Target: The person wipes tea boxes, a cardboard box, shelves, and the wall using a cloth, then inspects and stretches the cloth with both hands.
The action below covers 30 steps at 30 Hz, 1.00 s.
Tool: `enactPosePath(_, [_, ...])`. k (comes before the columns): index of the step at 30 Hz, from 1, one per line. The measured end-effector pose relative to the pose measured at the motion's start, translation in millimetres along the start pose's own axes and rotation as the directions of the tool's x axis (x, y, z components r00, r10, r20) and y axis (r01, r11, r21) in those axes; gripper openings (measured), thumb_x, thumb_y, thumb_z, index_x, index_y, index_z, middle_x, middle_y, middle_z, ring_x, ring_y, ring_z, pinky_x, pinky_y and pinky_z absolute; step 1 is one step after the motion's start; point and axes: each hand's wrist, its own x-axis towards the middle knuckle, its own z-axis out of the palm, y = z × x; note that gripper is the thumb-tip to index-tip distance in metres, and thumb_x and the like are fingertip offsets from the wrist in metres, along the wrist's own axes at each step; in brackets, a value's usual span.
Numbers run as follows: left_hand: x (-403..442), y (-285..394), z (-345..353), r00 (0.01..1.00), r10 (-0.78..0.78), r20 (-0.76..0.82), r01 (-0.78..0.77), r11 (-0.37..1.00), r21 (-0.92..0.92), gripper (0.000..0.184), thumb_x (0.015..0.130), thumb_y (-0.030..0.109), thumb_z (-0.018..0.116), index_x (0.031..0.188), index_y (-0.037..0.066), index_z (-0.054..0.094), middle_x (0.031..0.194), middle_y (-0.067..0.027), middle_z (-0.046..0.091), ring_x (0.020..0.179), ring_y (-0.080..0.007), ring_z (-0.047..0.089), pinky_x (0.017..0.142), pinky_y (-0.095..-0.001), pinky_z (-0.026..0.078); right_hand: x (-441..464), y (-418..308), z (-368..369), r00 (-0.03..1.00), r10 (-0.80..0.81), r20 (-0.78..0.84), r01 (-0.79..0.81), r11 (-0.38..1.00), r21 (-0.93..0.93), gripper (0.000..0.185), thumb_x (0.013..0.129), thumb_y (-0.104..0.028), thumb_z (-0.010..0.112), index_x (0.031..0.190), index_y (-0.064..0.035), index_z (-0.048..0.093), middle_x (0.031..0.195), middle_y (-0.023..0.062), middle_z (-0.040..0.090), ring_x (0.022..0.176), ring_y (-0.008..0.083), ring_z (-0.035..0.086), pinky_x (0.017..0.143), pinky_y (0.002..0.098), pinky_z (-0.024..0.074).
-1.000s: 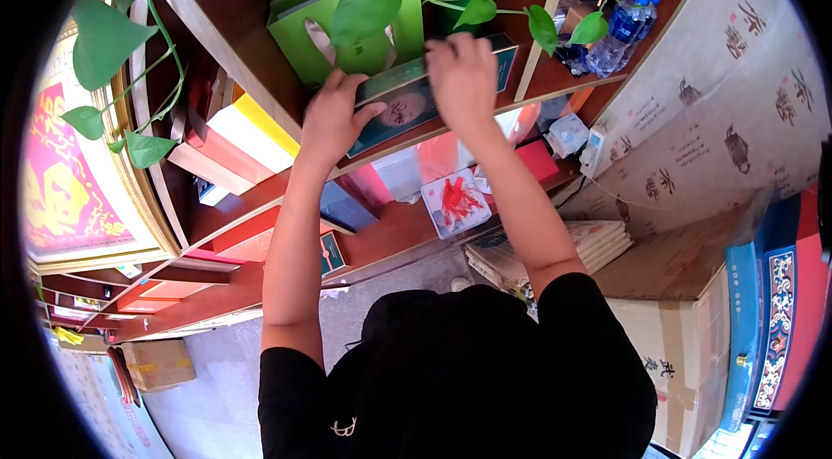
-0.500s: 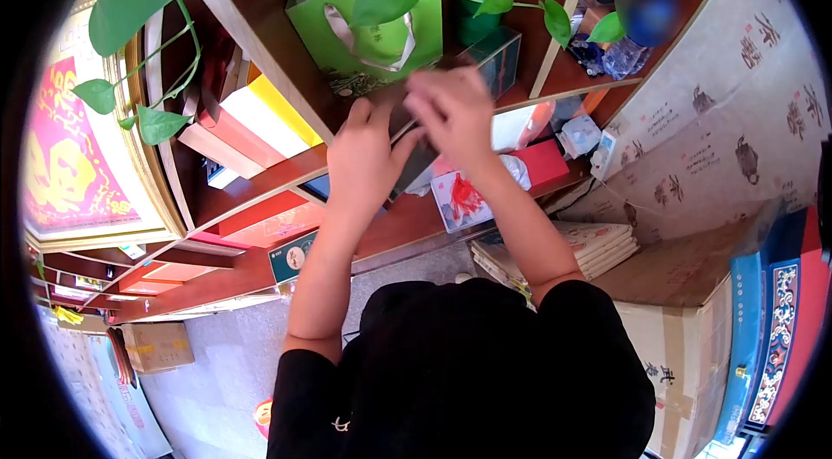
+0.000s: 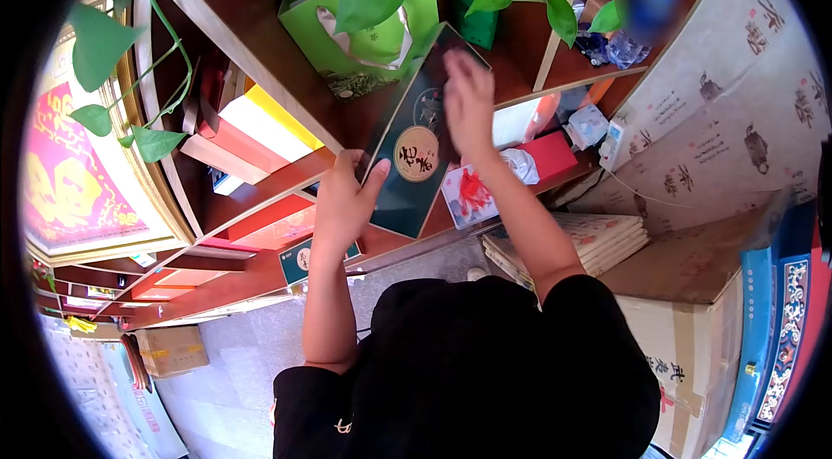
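Apparently midway through handling the dark green box [image 3: 417,156], slanted at the front of the shelf [image 3: 513,69] beside the green bag [image 3: 373,48], not set down, gripping with the left hand [image 3: 341,201], right hand [image 3: 471,104] unclenched, contact unclear.

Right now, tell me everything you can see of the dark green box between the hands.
The dark green box is long, flat and glossy, probably stiff card, and appears closed. Its printed face, turned to the camera, bears a tan medallion with dark characters and paler markings above. It slants in front of the shelf, partly overlapping the green bag in view. The left hand grips its left edge; the right hand, blurred, is at its right edge, contact unclear.
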Motion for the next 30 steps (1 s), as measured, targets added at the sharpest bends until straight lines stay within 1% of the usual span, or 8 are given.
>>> enactPosePath(4, [-9, -9, 9, 0.998, -0.048, 0.043, 0.054, 0.986, -0.158, 0.041, 0.091, 0.026, 0.067, 0.112, -0.008, 0.057, 0.08, -0.0194, 0.068, 0.074, -0.03, 0.068, 0.069, -0.0396, 0.051, -69, -77, -20, 0.929, -0.249, 0.275, 0.214, 0.965, 0.151, 0.049, 0.08, -0.007, 0.064, 0.128, -0.0135, 0.062, 0.122, 0.0125, 0.055, 0.114, 0.0361, 0.05, 0.099, 0.0455, 0.0435])
enactPosePath(8, [-16, -46, 40, 0.999, 0.0, 0.05, 0.017, 0.939, -0.345, 0.045, 0.088, 0.019, 0.072, 0.118, -0.01, 0.055, 0.094, -0.0194, 0.069, 0.087, -0.0204, 0.066, 0.079, -0.0333, 0.051, -54, -50, -17, 0.938, -0.149, 0.313, 0.16, 0.987, -0.011, 0.048, 0.079, -0.004, 0.062, 0.125, -0.0138, 0.065, 0.117, 0.0146, 0.055, 0.109, 0.0342, 0.051, 0.095, 0.0438, 0.0434])
enactPosePath(12, [-26, -46, 53, 0.987, -0.095, 0.132, 0.15, 0.845, -0.513, 0.049, 0.088, 0.019, 0.074, 0.122, -0.01, 0.054, 0.109, -0.0167, 0.066, 0.099, -0.0155, 0.061, 0.089, -0.0289, 0.047, -4, 17, -9, 0.998, 0.066, -0.013, -0.067, 0.975, -0.211, 0.038, 0.088, -0.006, 0.06, 0.126, -0.0098, 0.063, 0.121, 0.0185, 0.053, 0.106, 0.0386, 0.049, 0.092, 0.0465, 0.0423])
enactPosePath(14, [-36, -42, 58, 0.955, -0.151, 0.257, 0.289, 0.683, -0.671, 0.046, 0.091, 0.019, 0.071, 0.124, -0.007, 0.055, 0.111, -0.0117, 0.065, 0.101, -0.0145, 0.058, 0.091, -0.0294, 0.046, -12, 38, -8, 0.971, 0.227, -0.075, -0.229, 0.973, -0.027, 0.04, 0.096, -0.011, 0.055, 0.135, -0.0046, 0.054, 0.124, 0.0194, 0.051, 0.113, 0.0372, 0.049, 0.101, 0.0424, 0.0385])
enactPosePath(18, [-63, -44, 84, 0.932, -0.164, 0.324, 0.362, 0.5, -0.787, 0.048, 0.093, 0.021, 0.069, 0.129, -0.005, 0.051, 0.119, -0.0101, 0.062, 0.109, -0.0143, 0.055, 0.096, -0.0288, 0.042, -51, 1, -33, 0.882, 0.464, 0.079, -0.453, 0.794, 0.406, 0.047, 0.1, -0.013, 0.05, 0.144, 0.0021, 0.04, 0.142, 0.0179, 0.045, 0.131, 0.0291, 0.043, 0.113, 0.0368, 0.0282])
enactPosePath(26, [-87, -51, 96, 0.944, -0.137, 0.3, 0.33, 0.409, -0.851, 0.058, 0.091, 0.024, 0.071, 0.135, -0.005, 0.047, 0.122, -0.0099, 0.061, 0.113, -0.0161, 0.054, 0.1, -0.0311, 0.041, -190, -57, -87, 0.761, 0.594, 0.262, -0.649, 0.698, 0.302, 0.056, 0.104, -0.023, 0.047, 0.146, 0.0101, 0.03, 0.153, 0.0229, 0.032, 0.144, 0.0309, 0.027, 0.118, 0.0398, 0.0172])
enactPosePath(29, [-97, -62, 86, 0.899, -0.001, 0.438, 0.375, 0.517, -0.769, 0.057, 0.089, 0.024, 0.072, 0.133, -0.005, 0.05, 0.122, -0.0085, 0.061, 0.112, -0.0155, 0.055, 0.1, -0.0313, 0.041, -117, -62, -103, 0.636, 0.737, 0.23, -0.663, 0.369, 0.651, 0.053, 0.106, -0.039, 0.04, 0.139, 0.0026, 0.043, 0.141, 0.0183, 0.048, 0.131, 0.0245, 0.047, 0.11, 0.0346, 0.0352])
enactPosePath(30, [-100, -64, 86, 0.865, 0.039, 0.5, 0.415, 0.503, -0.758, 0.057, 0.089, 0.024, 0.073, 0.133, -0.004, 0.051, 0.121, -0.0081, 0.061, 0.111, -0.0152, 0.055, 0.099, -0.0313, 0.041, -92, -52, -107, 0.591, 0.71, 0.382, -0.491, -0.059, 0.869, 0.05, 0.105, -0.043, 0.041, 0.131, -0.0023, 0.051, 0.125, 0.0157, 0.06, 0.113, 0.0235, 0.061, 0.097, 0.0353, 0.0484])
